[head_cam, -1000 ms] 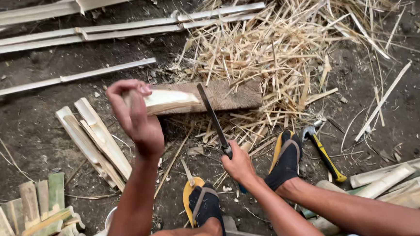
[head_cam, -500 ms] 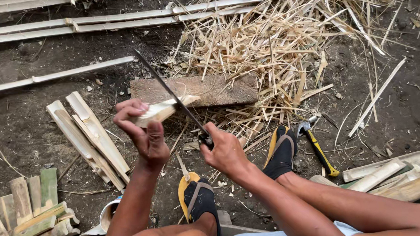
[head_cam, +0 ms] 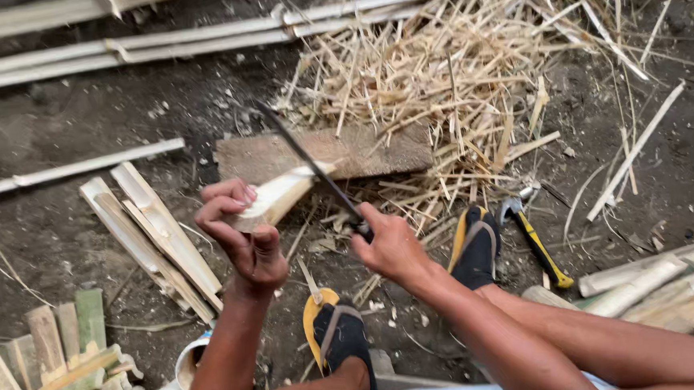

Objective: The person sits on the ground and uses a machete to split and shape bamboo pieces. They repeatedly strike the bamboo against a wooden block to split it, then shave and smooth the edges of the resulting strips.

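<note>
**Blade meets bamboo over a wooden block**

At the near left, a stack of short green-edged bamboo pieces (head_cam: 48, 366) lies piled side by side, probably kept within arm's reach. Just beyond it, several pale split slats (head_cam: 153, 235) lie in a loose fan on the dark earth (head_cam: 62, 124), and long bamboo strips (head_cam: 193, 40) run across the far ground.

The left hand (head_cam: 245, 233) is closed around a short pale bamboo piece (head_cam: 275, 199), fingers curled over its top and thumb below, holding it slanted with its far end toward the wooden block (head_cam: 336, 151); the block likely serves as a firm rest for cutting. The right hand (head_cam: 386, 245) is clenched on the handle of a long dark blade (head_cam: 309, 161), which slants up and to the left and crosses the bamboo piece's far end, apparently touching it there. That angle suits paring along the grain.

Two feet in black and yellow sandals (head_cam: 335, 332) are planted near the hands. A heap of straw-coloured shavings (head_cam: 468, 67) spreads far right of the block, a yellow-handled hammer (head_cam: 534, 240) lies beside the right foot, and thicker bamboo lengths (head_cam: 657, 284) rest at the near right.
</note>
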